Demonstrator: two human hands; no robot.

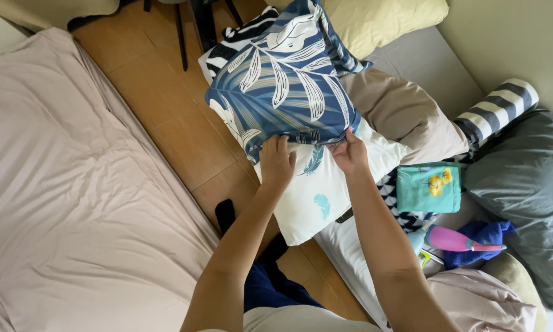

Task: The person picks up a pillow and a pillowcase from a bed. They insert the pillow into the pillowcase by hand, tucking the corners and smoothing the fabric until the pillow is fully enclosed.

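- Two hands meet at the lower edge of a blue leaf-print pillowcase (285, 92) in the head view, the only view there is; the cover is held up over the floor (165, 104), between the bed (67, 184) and a heap of bedding.
- The left hand (277, 163) has its fingers (282, 144) curled over the cover's open hem, pinching the cloth near its lower left corner.
- The right hand (350, 154) pinches the same hem just beside it, fingers pressed together on the fabric towards the lower right corner.
- The hem runs roughly left to right between the two grips, and the cover's bulk lies up and away from the fingers, its far corner pointing off from the person.
- A white pillow (316, 193) with teal feather marks sticks out below the hem, down towards the person; it seems to sit partly inside the cover, though the cloth hides how far.
- Both hands are equally close to the opening, one at each side of the pillow.
- To the right lie a tan pillow (405, 110), a striped bolster (497, 107), a grey cushion (528, 184), a folded teal cloth (429, 187) and a pink spray bottle (454, 240).
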